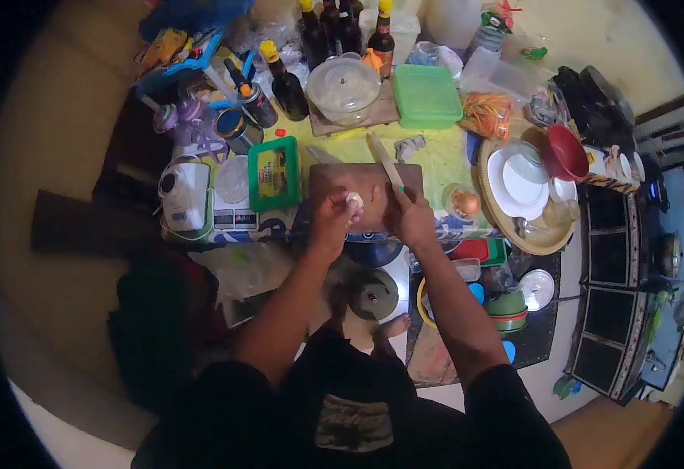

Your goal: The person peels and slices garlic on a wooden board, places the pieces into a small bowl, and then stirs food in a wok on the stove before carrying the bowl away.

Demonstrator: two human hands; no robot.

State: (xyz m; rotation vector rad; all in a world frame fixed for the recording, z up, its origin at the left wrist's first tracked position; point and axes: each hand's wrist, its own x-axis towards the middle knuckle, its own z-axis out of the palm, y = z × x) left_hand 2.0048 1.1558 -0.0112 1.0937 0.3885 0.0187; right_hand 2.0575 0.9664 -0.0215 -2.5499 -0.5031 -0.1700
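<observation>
- Left hand (334, 216): fingers closed in a narrow grip, holding a small pale piece (355, 200) above the cutting board (340, 177); its exact kind is too small to tell.
- Right hand (414, 222): fingers wrapped round the handle of the knife (386, 163) – blade directed away from the person, tip beyond the board's far edge.
- Board surface: a small brown piece (375, 192) lies between the hands.
- Left of board: green tray (256, 181), containing a yellow pack (272, 173).
- Right of board: onion (466, 205) in a clear bowl (451, 195).
- Beyond board: crumpled grey item (411, 146) – material cannot be determined.
</observation>
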